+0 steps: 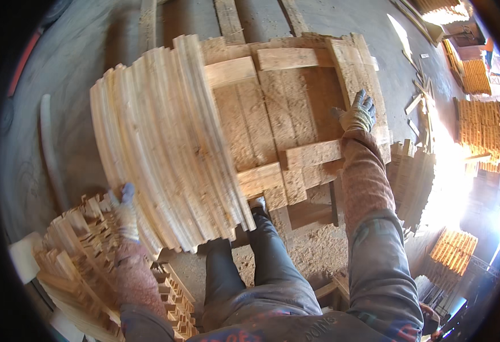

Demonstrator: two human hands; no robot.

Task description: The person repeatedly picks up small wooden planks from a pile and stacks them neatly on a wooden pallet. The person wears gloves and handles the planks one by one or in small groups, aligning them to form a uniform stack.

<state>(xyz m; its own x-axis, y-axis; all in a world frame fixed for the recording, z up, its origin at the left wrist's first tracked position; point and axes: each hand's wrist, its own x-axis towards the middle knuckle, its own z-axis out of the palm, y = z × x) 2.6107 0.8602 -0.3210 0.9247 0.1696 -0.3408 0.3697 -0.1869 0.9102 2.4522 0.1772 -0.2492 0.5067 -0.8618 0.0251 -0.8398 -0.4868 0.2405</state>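
Note:
My left hand (125, 214), in a pale work glove with bluish fingertips, is at the near left corner of a wide layer of light wooden slats (164, 142). Its fingers point away from me and look apart, though part of the hand is hard to make out. The slats lie side by side across the left part of a rough wooden work stand (255, 119). At the stand's right end, my gloved right hand (358, 115) rests with spread fingers on an upright-running board (349, 68). Nothing shows in its grasp.
Stacked short wood pieces (79, 251) stand close by my left forearm. Beyond the right end is another wood stack (412, 182), with loose offcuts (425, 108) on the floor. Sawdust (318, 248) covers the ground near my legs. Several slat piles (481, 131) stand farther right in glaring light.

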